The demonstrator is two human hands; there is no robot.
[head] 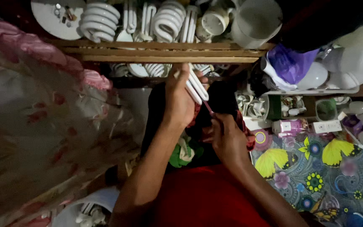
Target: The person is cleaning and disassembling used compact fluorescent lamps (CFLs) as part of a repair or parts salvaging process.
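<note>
Here the left hand point(180, 101) is closed round a white tube-type compact fluorescent bulb point(197, 87), held centre frame just below the wooden shelf point(160, 52); its parallel glass tubes look clean and unbroken. The right hand point(227, 138) pinches a thin pink-handled tool point(210, 110), tip touching the bulb's lower end. Small pink-and-white boxes point(290, 126) w/ white labels sit to the right on the butterfly-print cloth point(316, 176); bulb's long axis runs diagonal, tubes pointing up-left, base end down-right.
</note>
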